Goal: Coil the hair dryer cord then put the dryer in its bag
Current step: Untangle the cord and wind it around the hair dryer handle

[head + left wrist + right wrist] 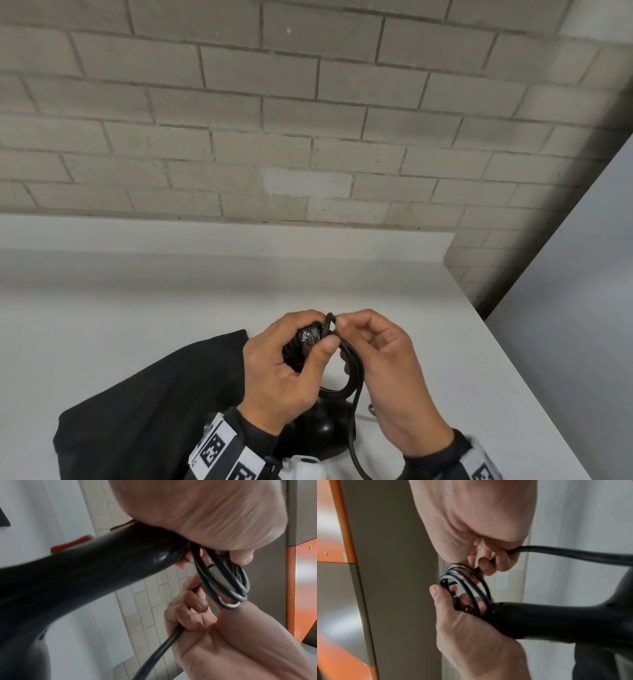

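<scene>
The black hair dryer point(325, 430) hangs nozzle-down over the table's near edge, handle point(85, 581) pointing up. My left hand point(291, 363) grips the end of the handle point(556, 622), and its thumb pins several small loops of the black cord point(465, 582) there. My right hand point(376, 353) is right beside it. Its curled fingers pinch the cord point(154, 655) just past the loops point(231, 582). The rest of the cord point(354, 428) hangs down below both hands. The black cloth bag point(147, 411) lies flat on the table under my left forearm.
The white table point(445, 342) reaches back to a grey brick wall point(308, 137). Its right edge runs diagonally beside a pale panel point(582, 274). An orange and grey cabinet point(342, 534) shows in the wrist views.
</scene>
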The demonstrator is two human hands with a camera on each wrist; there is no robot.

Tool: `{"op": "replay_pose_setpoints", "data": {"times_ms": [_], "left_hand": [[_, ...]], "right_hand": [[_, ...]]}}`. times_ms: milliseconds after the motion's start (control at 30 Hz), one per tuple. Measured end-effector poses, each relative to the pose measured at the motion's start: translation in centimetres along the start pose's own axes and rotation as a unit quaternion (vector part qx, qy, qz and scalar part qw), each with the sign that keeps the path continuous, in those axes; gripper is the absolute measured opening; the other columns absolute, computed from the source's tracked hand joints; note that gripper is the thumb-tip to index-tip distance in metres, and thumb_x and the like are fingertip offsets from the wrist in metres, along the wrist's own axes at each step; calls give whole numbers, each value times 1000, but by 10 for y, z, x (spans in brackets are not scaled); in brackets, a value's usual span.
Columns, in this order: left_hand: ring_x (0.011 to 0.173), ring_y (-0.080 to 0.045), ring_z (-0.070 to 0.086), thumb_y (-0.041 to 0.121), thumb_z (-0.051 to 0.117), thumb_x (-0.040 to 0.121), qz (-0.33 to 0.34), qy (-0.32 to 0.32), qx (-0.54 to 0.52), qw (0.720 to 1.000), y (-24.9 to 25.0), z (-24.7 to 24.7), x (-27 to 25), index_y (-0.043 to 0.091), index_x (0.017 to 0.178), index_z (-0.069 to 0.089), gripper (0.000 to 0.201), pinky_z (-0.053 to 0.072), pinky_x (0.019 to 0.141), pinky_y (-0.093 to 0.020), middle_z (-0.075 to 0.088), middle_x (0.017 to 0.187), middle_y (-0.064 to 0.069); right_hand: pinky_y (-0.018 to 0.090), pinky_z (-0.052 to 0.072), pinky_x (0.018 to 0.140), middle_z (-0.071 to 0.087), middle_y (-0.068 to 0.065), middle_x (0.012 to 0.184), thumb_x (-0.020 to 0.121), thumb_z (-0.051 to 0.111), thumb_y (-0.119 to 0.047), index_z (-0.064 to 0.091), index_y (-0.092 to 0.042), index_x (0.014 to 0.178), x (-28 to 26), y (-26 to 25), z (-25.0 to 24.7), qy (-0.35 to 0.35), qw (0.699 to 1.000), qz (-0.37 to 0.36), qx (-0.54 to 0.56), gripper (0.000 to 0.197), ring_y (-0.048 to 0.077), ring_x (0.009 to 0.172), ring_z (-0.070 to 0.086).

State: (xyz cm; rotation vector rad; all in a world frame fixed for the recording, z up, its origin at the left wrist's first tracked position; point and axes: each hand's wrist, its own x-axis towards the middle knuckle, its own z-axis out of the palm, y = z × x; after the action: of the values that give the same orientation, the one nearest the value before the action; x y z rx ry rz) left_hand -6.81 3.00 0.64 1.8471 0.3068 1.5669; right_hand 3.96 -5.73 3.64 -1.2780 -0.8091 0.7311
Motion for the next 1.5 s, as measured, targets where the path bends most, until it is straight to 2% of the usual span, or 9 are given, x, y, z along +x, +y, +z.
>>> {"op": "replay_pose_setpoints", "data": {"times_ms": [167, 333, 667, 900, 1000, 1100, 1267, 1367, 1500], "left_hand": [[63, 4, 64, 49, 58, 95, -4, 24, 2, 1000, 3, 2, 0, 18, 101, 69, 33, 47, 63, -8, 65, 76, 17], [60, -1, 64, 46, 59, 94, -3, 26, 1, 1000, 6, 3, -1, 14, 109, 72, 37, 47, 62, -11, 67, 70, 13], [60, -7, 65, 51, 60, 92, -58, -2, 1, 998, 14, -3, -4, 29, 97, 69, 25, 49, 62, -15, 64, 71, 21], [56, -9, 62, 40, 64, 86, -104, 24, -5, 994, 25, 2, -4, 33, 91, 67, 9, 48, 59, -13, 65, 69, 10], [53, -13, 57, 42, 64, 87, -112, 48, 1, 993, 23, 6, -4, 29, 85, 69, 14, 47, 54, -17, 64, 68, -1], [60, -16, 63, 41, 65, 86, -109, 65, 9, 992, 23, 9, -3, 25, 86, 69, 17, 49, 58, -15, 67, 71, 2], [66, -8, 67, 38, 66, 84, -93, 84, 16, 992, 23, 13, -5, 25, 88, 68, 13, 48, 63, -7, 68, 78, 11], [66, -1, 64, 34, 65, 85, -64, 81, 36, 994, 24, 13, -4, 30, 91, 65, 8, 46, 63, -5, 66, 82, 13], [66, -4, 63, 39, 64, 88, -47, 83, 48, 994, 18, 11, -1, 33, 91, 65, 7, 48, 61, -9, 64, 82, 13]], "right_hand": [[20, 50, 67, 70, -2, 76, 88, 60, -52, 77, -17, 93, -21, 7, -6, -41, 998, -43, -5, 39, 6, 73, 62], [61, 50, 82, 73, 11, 87, 78, 78, -31, 74, -18, 96, -26, 16, -10, -65, 991, -59, -100, 22, 39, 84, 62], [37, 52, 89, 74, -1, 86, 82, 75, -12, 76, -22, 86, -21, 0, -18, -121, 978, -51, -164, 11, 14, 87, 66], [20, 43, 88, 65, -12, 104, 75, 82, -25, 67, -38, 97, -27, 13, -9, 0, 965, -139, -223, 29, 12, 101, 59], [11, 42, 74, 50, -15, 97, 70, 82, -33, 60, -40, 99, -32, 27, -7, 120, 918, -255, -279, 37, 8, 86, 53], [21, 43, 52, 45, -7, 84, 85, 69, -38, 69, -31, 103, -33, 36, -4, 123, 849, -331, -394, 19, 9, 67, 47], [20, 43, 43, 44, -13, 81, 95, 41, -53, 64, -41, 112, -35, 31, 2, 87, 842, -225, -482, 31, 7, 57, 43], [16, 46, 61, 45, -14, 88, 94, 47, -48, 67, -38, 102, -39, 18, 6, 30, 912, -93, -398, 23, 4, 80, 51], [15, 42, 68, 56, -11, 83, 94, 60, -33, 72, -32, 80, -40, -10, 4, -14, 976, 48, -212, 18, 3, 68, 51]]}}
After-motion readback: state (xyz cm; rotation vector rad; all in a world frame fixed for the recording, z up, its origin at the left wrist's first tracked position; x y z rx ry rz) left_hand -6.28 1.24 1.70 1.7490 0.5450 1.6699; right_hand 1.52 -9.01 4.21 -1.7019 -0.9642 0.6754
